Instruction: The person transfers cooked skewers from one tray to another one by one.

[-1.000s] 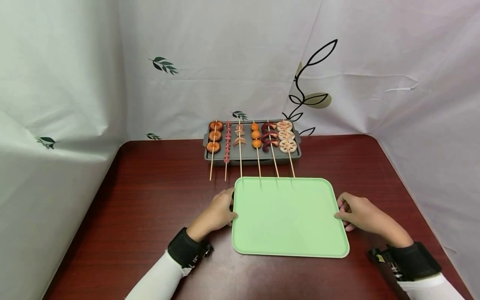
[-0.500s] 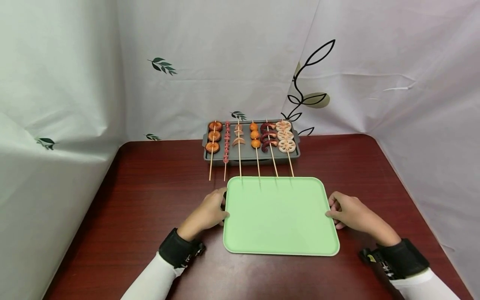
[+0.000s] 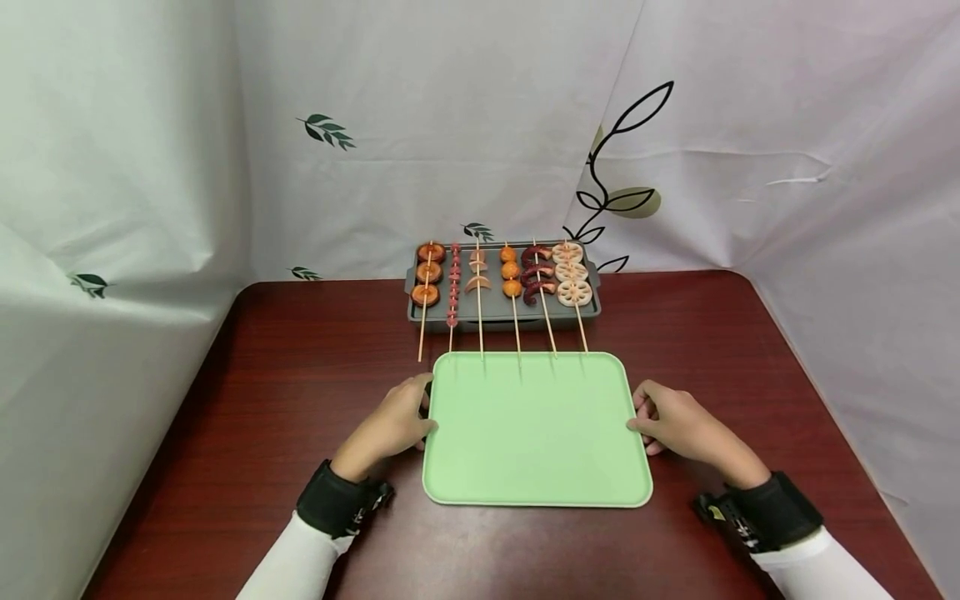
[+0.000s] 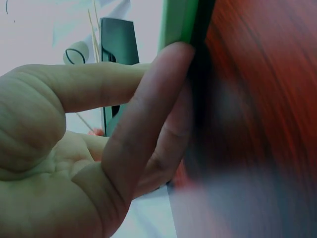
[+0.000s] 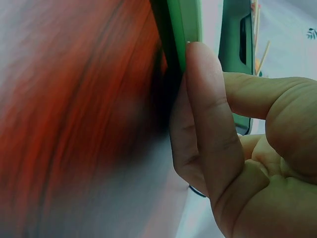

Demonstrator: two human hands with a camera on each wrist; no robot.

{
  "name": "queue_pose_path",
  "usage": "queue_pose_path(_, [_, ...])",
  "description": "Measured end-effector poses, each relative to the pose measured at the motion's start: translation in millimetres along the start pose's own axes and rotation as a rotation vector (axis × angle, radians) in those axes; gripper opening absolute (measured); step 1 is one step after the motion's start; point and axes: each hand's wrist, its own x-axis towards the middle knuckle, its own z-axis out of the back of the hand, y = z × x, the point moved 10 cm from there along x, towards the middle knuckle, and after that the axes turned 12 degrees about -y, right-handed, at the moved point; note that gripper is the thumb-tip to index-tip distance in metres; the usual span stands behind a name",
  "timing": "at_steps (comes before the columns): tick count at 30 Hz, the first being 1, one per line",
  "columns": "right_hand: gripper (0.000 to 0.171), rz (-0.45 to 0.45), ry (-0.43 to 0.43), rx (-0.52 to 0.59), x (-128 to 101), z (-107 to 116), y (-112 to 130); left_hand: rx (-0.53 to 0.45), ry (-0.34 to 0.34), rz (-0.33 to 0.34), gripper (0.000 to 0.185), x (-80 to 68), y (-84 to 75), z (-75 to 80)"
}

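A light green rectangular tray (image 3: 537, 433) lies low over the table, its far edge near the skewer ends. My left hand (image 3: 393, 421) grips its left edge, thumb on the rim and the other fingers at the side. On the opposite edge my right hand (image 3: 682, 423) pinches the rim in the same way. In the left wrist view the thumb (image 4: 153, 109) presses the tray's green rim (image 4: 178, 25), close to the wood. The right wrist view has the thumb (image 5: 210, 104) against the rim (image 5: 185, 29), with curled fingers partly hidden behind it.
Behind the tray stands a dark grey grill pan (image 3: 495, 310) bearing several skewers: mushroom slices (image 3: 425, 295), pink pieces (image 3: 453, 292), orange balls (image 3: 512, 287), tentacles (image 3: 537, 287) and lotus slices (image 3: 574, 292). Their sticks point toward me. A white patterned cloth (image 3: 450, 108) encloses the brown table (image 3: 300, 367).
Both hands have moved left together with the tray, keeping their grip on its two sides. The grill pan and skewers have stayed in place.
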Motion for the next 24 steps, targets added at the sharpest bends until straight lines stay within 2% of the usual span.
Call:
queue_pose_path(15, [0.023,0.001,-0.008,-0.01,17,-11,13,0.01,0.0,0.024,0.074,7.3,15.9,17.1])
queue_pose_path(24, [0.02,0.019,-0.017,0.006,27,-12,15,-0.018,-0.061,0.027,0.068,14.9,22.0,24.8])
